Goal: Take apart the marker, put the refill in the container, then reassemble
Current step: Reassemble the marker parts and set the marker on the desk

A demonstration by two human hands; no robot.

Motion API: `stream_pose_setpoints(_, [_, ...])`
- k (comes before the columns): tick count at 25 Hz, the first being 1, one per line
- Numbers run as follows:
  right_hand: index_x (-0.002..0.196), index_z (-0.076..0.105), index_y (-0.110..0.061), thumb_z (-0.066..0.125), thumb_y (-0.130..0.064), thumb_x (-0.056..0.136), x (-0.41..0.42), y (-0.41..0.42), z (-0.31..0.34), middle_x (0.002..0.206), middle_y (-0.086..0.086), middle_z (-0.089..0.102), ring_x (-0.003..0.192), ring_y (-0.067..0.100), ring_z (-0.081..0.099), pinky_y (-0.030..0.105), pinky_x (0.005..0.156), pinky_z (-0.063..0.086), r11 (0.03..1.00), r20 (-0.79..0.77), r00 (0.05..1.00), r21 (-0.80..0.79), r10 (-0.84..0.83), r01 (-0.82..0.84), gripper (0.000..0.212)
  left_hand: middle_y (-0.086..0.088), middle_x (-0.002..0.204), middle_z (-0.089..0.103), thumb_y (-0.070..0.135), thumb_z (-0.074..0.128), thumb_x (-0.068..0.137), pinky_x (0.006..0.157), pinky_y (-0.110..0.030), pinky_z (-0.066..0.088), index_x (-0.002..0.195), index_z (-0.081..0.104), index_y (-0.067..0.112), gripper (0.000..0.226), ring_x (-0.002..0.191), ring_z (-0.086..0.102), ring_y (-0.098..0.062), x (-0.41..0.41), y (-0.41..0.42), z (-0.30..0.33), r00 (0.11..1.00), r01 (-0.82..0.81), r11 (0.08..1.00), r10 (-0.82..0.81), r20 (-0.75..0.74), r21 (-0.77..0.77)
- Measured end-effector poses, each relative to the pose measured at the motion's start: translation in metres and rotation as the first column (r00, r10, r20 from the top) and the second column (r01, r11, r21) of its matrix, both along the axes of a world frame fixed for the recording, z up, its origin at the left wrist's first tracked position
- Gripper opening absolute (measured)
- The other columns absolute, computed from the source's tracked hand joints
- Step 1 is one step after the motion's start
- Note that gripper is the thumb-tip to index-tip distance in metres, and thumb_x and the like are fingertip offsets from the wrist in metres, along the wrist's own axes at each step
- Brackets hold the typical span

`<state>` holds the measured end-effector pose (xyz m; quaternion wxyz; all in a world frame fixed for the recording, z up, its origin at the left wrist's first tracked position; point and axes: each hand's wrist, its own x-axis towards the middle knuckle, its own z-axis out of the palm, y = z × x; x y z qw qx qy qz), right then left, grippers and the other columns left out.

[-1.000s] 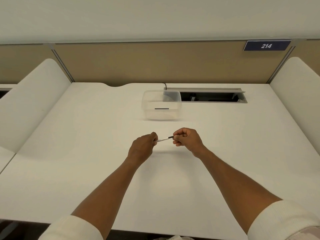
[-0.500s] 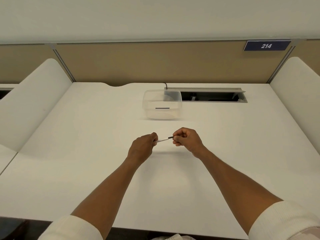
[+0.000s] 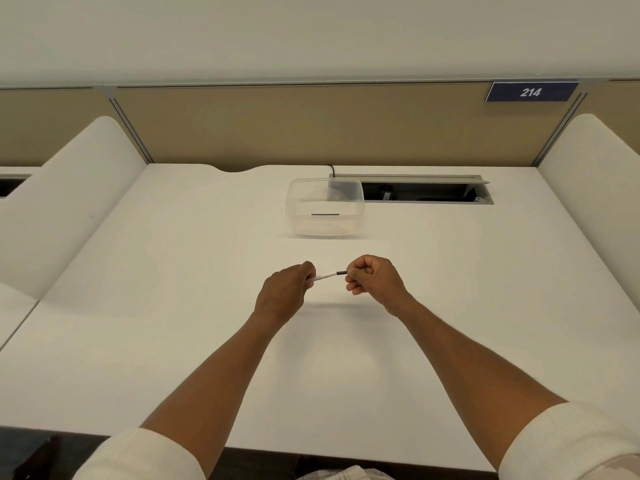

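A thin marker [image 3: 329, 275] with a white barrel and a black end spans the gap between my two hands, above the middle of the white desk. My left hand [image 3: 285, 292] is closed on its white end. My right hand [image 3: 372, 280] pinches its black end. Both ends are hidden inside the fingers. Farther back stands a clear plastic container [image 3: 358, 207], and a thin dark stick, the refill [image 3: 325, 214], lies inside it.
The white desk [image 3: 173, 306] has a raised white divider on each side. Behind the container, an open cable slot [image 3: 422, 192] is cut into the desk, with a black cable beside it. A beige partition with a "214" sign [image 3: 531, 92] closes off the back.
Both hands keep the same grip on the marker, and only the head view has shifted slightly.
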<state>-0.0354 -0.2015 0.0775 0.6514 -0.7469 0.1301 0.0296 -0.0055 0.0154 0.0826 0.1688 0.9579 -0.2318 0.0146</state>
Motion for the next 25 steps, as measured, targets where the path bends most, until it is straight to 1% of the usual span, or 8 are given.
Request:
stream_pose_setpoints(2, [0.088,0.068,-0.003,0.061,-0.004,0.088,-0.0002,-0.0001,0.0,0.079,0.015,0.073,0.068,0.026,0.072,0.035,0.066,0.06,1.0,0.021,1.0,-0.018,-0.006,0.007,0.007,0.006,0.079,0.059,0.02,0.051,0.096,0.054,-0.033,0.039,0.093,0.044,0.025,0.009,0.066,0.051,-0.024,-0.0007,0.0,0.0001,1.0,0.004,1.0,-0.004,0.001,0.003])
stream_pose_setpoints(4, [0.088,0.068,-0.005,0.061,-0.003,0.087,-0.0001,-0.0005,-0.0001,0.079,0.016,0.073,0.069,0.026,0.072,0.036,0.068,0.061,1.0,0.03,1.0,-0.027,-0.004,0.005,0.007,0.006,0.079,0.059,0.02,0.051,0.096,0.054,-0.033,0.041,0.092,0.043,0.026,0.011,0.066,0.052,-0.024,-0.0013,-0.0001,0.0004,1.0,0.01,1.0,-0.01,0.004,0.008])
stream_pose_setpoints(6, [0.088,0.068,-0.005,0.061,-0.003,0.086,-0.0001,-0.0009,0.0,0.081,0.018,0.073,0.069,0.025,0.073,0.037,0.069,0.061,1.0,0.034,0.999,-0.031,-0.001,0.002,0.008,0.006,0.079,0.059,0.02,0.052,0.096,0.055,-0.034,0.043,0.092,0.043,0.026,0.011,0.067,0.052,-0.024,-0.0013,-0.0007,0.001,1.0,0.014,1.0,-0.015,0.006,0.013])
stream_pose_setpoints(11, [0.088,0.069,-0.006,0.062,0.0,0.084,0.0007,-0.0007,-0.0012,0.085,0.022,0.073,0.071,0.025,0.073,0.038,0.071,0.061,1.0,0.055,0.998,-0.023,0.003,-0.002,0.009,0.006,0.078,0.059,0.02,0.052,0.095,0.056,-0.035,0.042,0.09,0.043,0.026,0.012,0.067,0.051,-0.025,0.0,-0.0009,0.0012,1.0,0.017,1.0,-0.018,0.005,0.026])
stream_pose_setpoints(17, [0.088,0.069,-0.003,0.062,-0.002,0.087,0.0026,-0.0019,-0.0004,0.08,0.017,0.073,0.067,0.026,0.071,0.037,0.068,0.059,1.0,0.013,1.0,-0.004,0.013,-0.013,0.007,0.006,0.077,0.057,0.02,0.052,0.095,0.054,-0.033,0.04,0.09,0.043,0.025,0.012,0.065,0.05,-0.024,0.0018,-0.0006,0.0016,1.0,0.012,1.0,-0.013,0.015,0.02])
stream_pose_setpoints(21, [0.088,0.068,-0.004,0.063,-0.001,0.085,0.0042,-0.0015,-0.0001,0.083,0.023,0.072,0.07,0.026,0.072,0.036,0.067,0.058,1.0,0.02,0.999,0.002,0.031,-0.031,0.007,0.006,0.079,0.059,0.019,0.055,0.094,0.055,-0.033,0.041,0.09,0.043,0.026,0.014,0.067,0.051,-0.024,0.0021,-0.0001,0.0011,1.0,0.009,1.0,-0.009,0.009,0.014])
stream_pose_setpoints(23, [0.09,0.069,-0.006,0.065,-0.001,0.083,0.0049,-0.0011,-0.0003,0.087,0.025,0.072,0.072,0.027,0.072,0.035,0.067,0.059,0.999,0.025,0.999,0.019,0.048,-0.049,0.009,0.007,0.082,0.061,0.019,0.056,0.093,0.056,-0.034,0.043,0.092,0.046,0.026,0.012,0.069,0.053,-0.024,0.0027,0.0007,0.0009,1.0,0.006,1.0,-0.006,0.0,0.006])
stream_pose_setpoints(25, [0.093,0.071,-0.005,0.066,-0.001,0.084,0.0047,-0.0006,-0.0006,0.09,0.023,0.073,0.074,0.028,0.072,0.036,0.07,0.06,0.996,0.012,0.997,0.043,0.075,-0.076,0.012,0.008,0.088,0.064,0.019,0.057,0.093,0.059,-0.034,0.047,0.099,0.054,0.027,0.011,0.073,0.057,-0.022,0.003,0.0009,0.0005,1.0,0.011,1.0,-0.011,-0.003,-0.011])
